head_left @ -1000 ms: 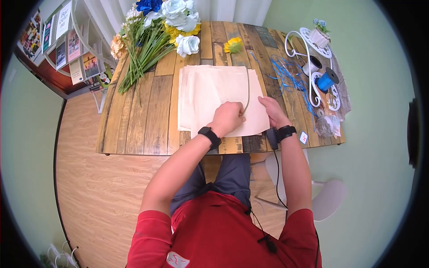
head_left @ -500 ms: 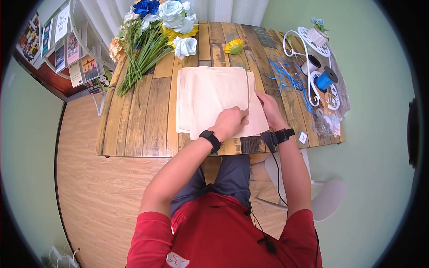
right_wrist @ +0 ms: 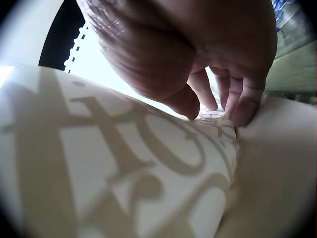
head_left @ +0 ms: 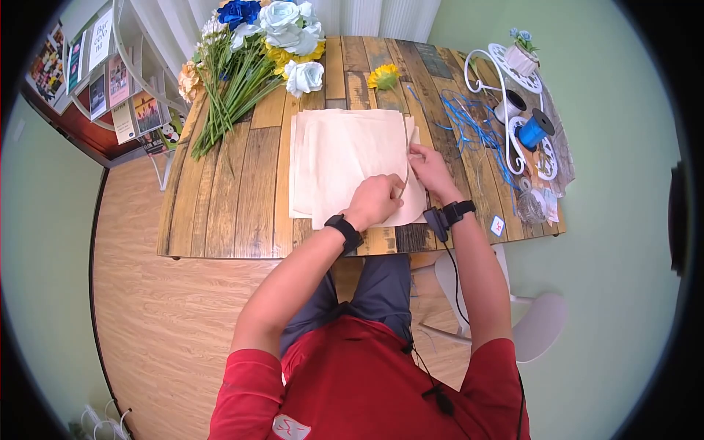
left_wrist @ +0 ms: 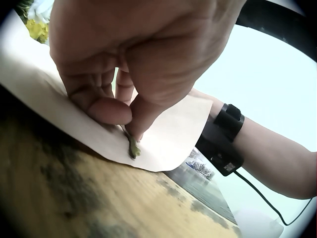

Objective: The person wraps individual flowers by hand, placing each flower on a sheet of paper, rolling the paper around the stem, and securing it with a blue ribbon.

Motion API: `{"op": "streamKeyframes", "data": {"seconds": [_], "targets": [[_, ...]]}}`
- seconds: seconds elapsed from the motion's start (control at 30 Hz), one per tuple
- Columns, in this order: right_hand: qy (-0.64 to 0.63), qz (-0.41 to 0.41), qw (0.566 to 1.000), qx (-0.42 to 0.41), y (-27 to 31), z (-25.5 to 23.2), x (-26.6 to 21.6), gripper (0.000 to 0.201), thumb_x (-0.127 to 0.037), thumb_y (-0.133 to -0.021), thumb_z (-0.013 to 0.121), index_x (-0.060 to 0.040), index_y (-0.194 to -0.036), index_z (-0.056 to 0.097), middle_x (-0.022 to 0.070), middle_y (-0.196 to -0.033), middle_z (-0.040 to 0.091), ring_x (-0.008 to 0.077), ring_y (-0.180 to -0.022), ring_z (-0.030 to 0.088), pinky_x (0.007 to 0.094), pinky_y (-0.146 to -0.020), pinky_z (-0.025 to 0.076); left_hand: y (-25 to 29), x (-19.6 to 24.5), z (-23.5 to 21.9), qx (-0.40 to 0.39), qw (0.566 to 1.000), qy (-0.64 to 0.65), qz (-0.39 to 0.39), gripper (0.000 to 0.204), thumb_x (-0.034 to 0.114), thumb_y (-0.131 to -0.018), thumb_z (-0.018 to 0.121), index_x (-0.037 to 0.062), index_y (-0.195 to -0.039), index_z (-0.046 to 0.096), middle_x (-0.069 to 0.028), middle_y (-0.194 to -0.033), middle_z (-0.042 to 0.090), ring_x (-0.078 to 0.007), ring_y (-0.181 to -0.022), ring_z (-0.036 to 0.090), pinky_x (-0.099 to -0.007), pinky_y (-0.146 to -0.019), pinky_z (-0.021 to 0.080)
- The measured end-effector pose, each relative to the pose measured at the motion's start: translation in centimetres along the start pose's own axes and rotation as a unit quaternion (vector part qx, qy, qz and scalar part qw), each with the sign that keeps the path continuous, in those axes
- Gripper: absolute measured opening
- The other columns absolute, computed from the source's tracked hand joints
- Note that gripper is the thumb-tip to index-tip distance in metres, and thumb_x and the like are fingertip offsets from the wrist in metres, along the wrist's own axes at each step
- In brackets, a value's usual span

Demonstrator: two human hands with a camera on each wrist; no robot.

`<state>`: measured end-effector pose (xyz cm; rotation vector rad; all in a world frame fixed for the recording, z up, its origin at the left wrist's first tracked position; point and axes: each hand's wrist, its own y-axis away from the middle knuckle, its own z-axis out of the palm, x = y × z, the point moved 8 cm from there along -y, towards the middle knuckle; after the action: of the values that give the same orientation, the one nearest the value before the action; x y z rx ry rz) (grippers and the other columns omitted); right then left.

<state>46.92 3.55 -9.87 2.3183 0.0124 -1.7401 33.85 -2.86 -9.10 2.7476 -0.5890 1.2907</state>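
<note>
A stack of pale wrapping paper lies on the wooden table. Across its right part runs the thin green stem of a yellow sunflower, whose head lies beyond the paper's far edge. My left hand pinches the stem low down; in the left wrist view the stem's cut end pokes out below the thumb and finger. At the sheet's right edge, my right hand holds the paper, raised and curling inward beside the stem. Brown lettering shows on the raised sheet in the right wrist view.
Blue, white and yellow flowers with long green stems lie at the far left. On the right are tangled blue ribbon, a blue ribbon spool and a white metal stand. A small card lies near the front edge.
My right hand has moved left and slightly away from me, bringing the sheet's right edge up and in toward the stem. The left hand stays almost in place on the stem.
</note>
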Motion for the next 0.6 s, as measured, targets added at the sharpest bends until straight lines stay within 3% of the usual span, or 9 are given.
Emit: {"op": "streamKeyframes", "data": {"seconds": [0.03,0.07,0.1,0.17,0.2,0.23,0.37,0.53,0.6], "targets": [[0.0,0.0,1.0,0.0,-0.4,0.2,0.9,0.036,-0.012,-0.092,0.059,0.004,-0.124,0.06,0.0143,-0.117,0.063,0.0204,-0.089,0.064,0.0307,-0.078,0.053,-0.1,-0.3,0.1,-0.001,1.0,0.005,0.0,0.023,0.013,-0.08,0.07,0.0041,-0.101,0.068,-0.0117,-0.077,0.068,-0.0256,-0.069,0.066,-0.0381,-0.068,0.051],[0.119,-0.127,0.984,0.024,-0.7,0.4,0.4,0.034,-0.011,-0.09,0.06,0.0027,-0.121,0.063,0.0162,-0.121,0.062,0.0253,-0.098,0.062,0.0335,-0.087,0.05,-0.2,-0.6,0.0,-0.001,1.0,0.005,0.0,0.023,0.013,-0.08,0.07,0.0041,-0.101,0.068,-0.0117,-0.077,0.068,-0.0256,-0.069,0.066,-0.0381,-0.068,0.051],[0.235,-0.249,0.938,0.047,-0.5,0.8,-0.1,0.032,-0.01,-0.088,0.061,0.0014,-0.117,0.066,0.0181,-0.125,0.06,0.0301,-0.107,0.059,0.0364,-0.095,0.047,-0.4,-1.4,0.1,-0.016,0.999,0.038,-0.023,0.022,0.016,-0.083,0.069,0.0016,-0.1,0.067,-0.012,-0.078,0.069,-0.0239,-0.068,0.067,-0.0359,-0.067,0.053],[0.289,-0.257,0.922,0.035,0.9,1.7,-0.9,0.031,-0.009,-0.085,0.062,0.0007,-0.114,0.068,0.0182,-0.128,0.058,0.0327,-0.114,0.054,0.038,-0.1,0.043,-0.8,-2.1,-0.3,-0.032,0.996,0.071,-0.046,0.023,0.019,-0.086,0.067,-0.0008,-0.098,0.067,-0.0123,-0.078,0.069,-0.0223,-0.066,0.068,-0.0336,-0.066,0.054],[0.341,-0.264,0.902,0.023,1.6,2.4,-1.4,0.031,-0.008,-0.083,0.063,0.0001,-0.112,0.069,0.0183,-0.132,0.056,0.0353,-0.122,0.048,0.0396,-0.105,0.04,-0.7,-3.5,-0.2,-0.037,0.964,0.221,-0.14,0.027,0.022,-0.089,0.065,-0.0041,-0.095,0.066,-0.0132,-0.078,0.069,-0.0211,-0.065,0.068,-0.0314,-0.065,0.055],[0.348,-0.251,0.903,0.016,1.7,2.6,-1.4,0.033,-0.007,-0.082,0.064,-0.0008,-0.114,0.069,0.016,-0.133,0.056,0.0353,-0.126,0.045,0.0393,-0.106,0.038,-0.2,-4.3,0.3,-0.04,0.902,0.365,-0.229,0.034,0.026,-0.092,0.063,-0.0073,-0.092,0.066,-0.014,-0.078,0.069,-0.0199,-0.064,0.068,-0.0292,-0.063,0.057],[0.345,-0.248,0.905,0.006,1.8,2.9,-1.6,0.034,-0.006,-0.081,0.064,-0.0007,-0.114,0.069,0.016,-0.135,0.055,0.0353,-0.126,0.045,0.0395,-0.107,0.038,0.7,-2.5,-1.2,-0.075,0.914,0.302,-0.26,0.042,0.031,-0.093,0.061,-0.0103,-0.087,0.065,-0.0151,-0.077,0.068,-0.0192,-0.065,0.069,-0.0269,-0.062,0.058],[0.356,-0.251,0.9,-0.005,1.8,2.8,-1.6,0.036,-0.006,-0.08,0.066,-0.0006,-0.116,0.068,0.0152,-0.138,0.053,0.0348,-0.129,0.044,0.0393,-0.11,0.036,1.1,-3.7,-0.4,-0.081,0.879,0.384,-0.271,0.032,0.024,-0.086,0.068,-0.0083,-0.082,0.065,-0.0136,-0.073,0.067,-0.0171,-0.06,0.068,-0.0249,-0.057,0.057],[0.362,-0.259,0.895,-0.008,1.7,2.9,-1.6,0.037,-0.006,-0.079,0.066,-0.0009,-0.117,0.068,0.0151,-0.138,0.053,0.0346,-0.132,0.042,0.0394,-0.111,0.035,1.2,-4.3,-0.1,-0.085,0.893,0.359,-0.259,0.028,0.021,-0.084,0.069,-0.007,-0.078,0.065,-0.0126,-0.071,0.067,-0.0167,-0.058,0.067,-0.0247,-0.056,0.057]]}}
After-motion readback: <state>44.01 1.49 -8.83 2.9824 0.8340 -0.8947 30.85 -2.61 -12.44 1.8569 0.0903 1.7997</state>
